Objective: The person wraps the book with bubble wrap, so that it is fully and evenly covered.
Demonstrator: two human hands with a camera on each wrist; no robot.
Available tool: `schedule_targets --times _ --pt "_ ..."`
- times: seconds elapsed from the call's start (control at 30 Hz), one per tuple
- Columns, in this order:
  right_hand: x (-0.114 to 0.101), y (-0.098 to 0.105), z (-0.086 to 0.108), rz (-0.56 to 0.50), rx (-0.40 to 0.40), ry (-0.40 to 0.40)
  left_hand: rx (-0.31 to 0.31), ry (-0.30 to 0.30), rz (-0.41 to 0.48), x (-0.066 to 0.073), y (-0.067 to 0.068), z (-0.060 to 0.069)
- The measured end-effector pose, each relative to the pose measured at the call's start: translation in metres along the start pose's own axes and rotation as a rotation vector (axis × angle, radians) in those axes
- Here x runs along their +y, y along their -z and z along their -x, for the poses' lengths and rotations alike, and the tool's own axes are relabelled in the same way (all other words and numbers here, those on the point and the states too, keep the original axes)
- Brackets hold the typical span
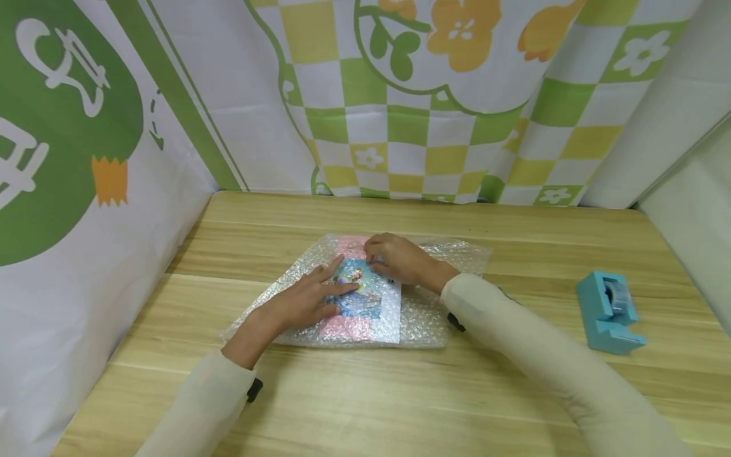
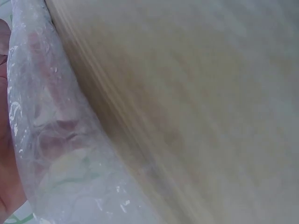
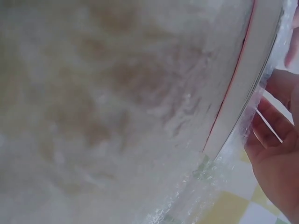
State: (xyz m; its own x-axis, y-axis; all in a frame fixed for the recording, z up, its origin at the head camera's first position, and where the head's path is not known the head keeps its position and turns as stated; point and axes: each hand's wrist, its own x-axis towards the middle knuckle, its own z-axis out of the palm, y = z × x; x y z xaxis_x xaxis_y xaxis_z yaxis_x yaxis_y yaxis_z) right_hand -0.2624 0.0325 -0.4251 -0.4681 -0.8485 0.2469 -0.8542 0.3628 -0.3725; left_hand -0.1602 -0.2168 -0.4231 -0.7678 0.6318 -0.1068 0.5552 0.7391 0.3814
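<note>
Bubble wrap (image 1: 431, 324) over a colourful print (image 1: 360, 306); left hand (image 1: 305, 299) spread, right hand (image 1: 404, 259) curled, hold unclear; white curtain characters (image 1: 56, 77) unreadable

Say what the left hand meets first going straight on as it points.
The left hand would likely meet the right hand first, across the bubble wrap; their height difference is unclear.

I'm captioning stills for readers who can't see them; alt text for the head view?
Two bare hands touch bubble wrap partly covering a flat, colourful item on a wooden table. The left hand spreads its fingers; the right hand bends its fingers. A blue tape dispenser sits to the right.
</note>
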Motion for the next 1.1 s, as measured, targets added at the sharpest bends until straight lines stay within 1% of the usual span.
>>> schedule_targets --times 0.07,0.17,0.3,0.37,0.43,0.47,0.57,0.67,0.73,0.8,0.9,1.0,1.03,1.1 --pt "-0.002 0.001 0.001 0.013 -0.015 -0.003 -0.015 -0.015 -0.006 0.0 0.001 -0.001" --pt "-0.005 0.003 0.005 0.013 -0.055 -0.037 -0.043 -0.019 -0.012 0.001 0.003 -0.003" --pt "-0.011 0.007 0.015 0.024 -0.106 -0.117 -0.065 -0.011 -0.015 0.004 0.004 -0.004" --pt "-0.015 0.01 0.023 0.024 -0.089 -0.172 -0.068 -0.009 -0.012 0.004 0.004 -0.004" --pt "-0.018 0.016 0.034 0.015 -0.033 -0.244 -0.07 -0.006 -0.006 0.005 0.004 -0.004" --pt "-0.02 0.02 0.04 0.008 0.009 -0.291 -0.071 -0.002 -0.002 0.005 0.004 -0.004" --pt "-0.022 0.036 0.061 -0.012 0.165 -0.433 -0.071 0.008 -0.002 0.006 0.004 -0.003" --pt "-0.021 0.052 0.084 -0.036 0.306 -0.598 -0.066 0.011 -0.01 0.006 0.005 -0.003" --pt "-0.02 0.062 0.099 -0.079 0.357 -0.721 -0.064 0.01 -0.02 0.006 0.006 -0.002" --pt "-0.019 0.068 0.115 -0.15 0.381 -0.847 -0.063 0.008 -0.021 0.006 0.007 -0.002" --pt "-0.018 0.073 0.135 -0.324 0.397 -1.006 -0.063 0.001 -0.025 0.005 0.008 -0.002" --pt "-0.018 0.069 0.149 -0.592 0.455 -1.103 -0.062 -0.007 -0.033 0.004 0.008 -0.003" --pt "-0.018 0.067 0.151 -0.687 0.478 -1.125 -0.062 -0.007 -0.034 0.004 0.007 -0.004" --pt "-0.02 0.062 0.154 -0.846 0.513 -1.157 -0.063 -0.008 -0.038 0.004 0.007 -0.004"
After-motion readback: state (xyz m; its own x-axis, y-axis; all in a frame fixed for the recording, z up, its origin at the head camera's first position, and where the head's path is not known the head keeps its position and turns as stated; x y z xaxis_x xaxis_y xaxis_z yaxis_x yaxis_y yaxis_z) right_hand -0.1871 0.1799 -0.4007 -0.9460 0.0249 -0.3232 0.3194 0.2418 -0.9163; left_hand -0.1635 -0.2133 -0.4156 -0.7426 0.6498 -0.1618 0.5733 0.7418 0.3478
